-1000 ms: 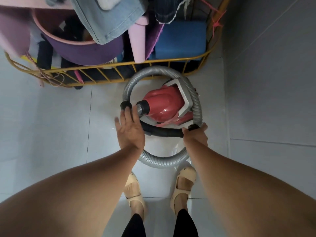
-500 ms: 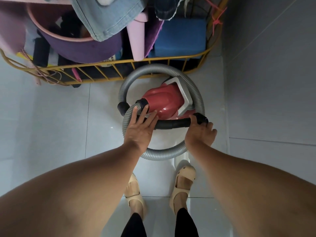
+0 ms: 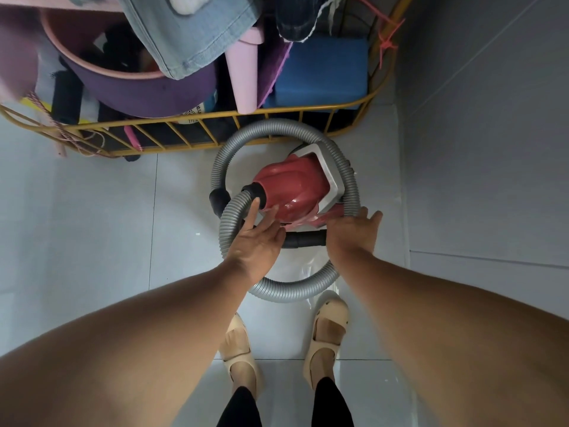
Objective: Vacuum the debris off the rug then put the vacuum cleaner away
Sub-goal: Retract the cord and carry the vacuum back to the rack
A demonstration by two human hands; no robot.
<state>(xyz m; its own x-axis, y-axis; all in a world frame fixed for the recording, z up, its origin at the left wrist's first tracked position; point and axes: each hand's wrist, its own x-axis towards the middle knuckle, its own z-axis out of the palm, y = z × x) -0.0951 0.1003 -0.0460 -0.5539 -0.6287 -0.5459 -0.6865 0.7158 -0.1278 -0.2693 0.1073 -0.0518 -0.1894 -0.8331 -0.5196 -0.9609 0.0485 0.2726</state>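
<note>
A small red canister vacuum cleaner [image 3: 292, 189] sits on the white tiled floor beside the wall. Its grey ribbed hose [image 3: 255, 131] is coiled in a ring around it, and a black tube [image 3: 304, 240] lies across the coil's near half. My left hand [image 3: 257, 241] hovers over the hose and the tube's left end with fingers straight, holding nothing. My right hand [image 3: 354, 234] lies open over the tube's right end, fingers spread toward the hose. No rug is in view.
A yellow wire rack [image 3: 184, 118] stands just behind the vacuum, holding a purple basin [image 3: 147, 94], a blue box [image 3: 320, 72], a pink stool leg and denim clothes. A grey wall [image 3: 486, 134] runs along the right. My feet in beige shoes [image 3: 240, 352] stand near the coil.
My right hand has let go of the black tube and opened. My left hand shifted right, over the hose. The tube settled lower across the coil.
</note>
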